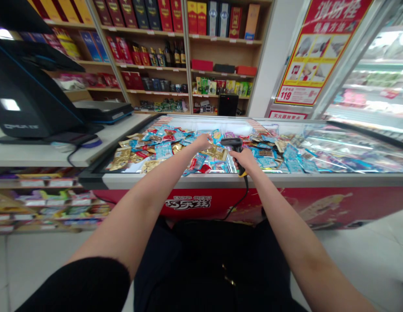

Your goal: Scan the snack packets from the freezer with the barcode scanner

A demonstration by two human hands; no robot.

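My right hand (245,159) grips a black handheld barcode scanner (232,142) with yellow trim, its head pointing left. A black cable hangs from the handle. My left hand (202,142) is closed, fingers pinched at a small blue-and-yellow packet (217,136) just left of the scanner head; the fingertips are too small to see in detail. Beneath both hands, many small packets (164,150) in blue, gold and red lie heaped in a chest freezer (143,180). More blue packets (290,158) lie to the right of the scanner.
On the left a counter (105,138) carries a black checkout terminal (35,99) and a flat dark device (102,110). Behind the freezer stand shelves (146,65) of boxes and bottles. A glass lid (344,147) covers the freezer's right part. A red fire-hydrant poster (313,52) hangs behind.
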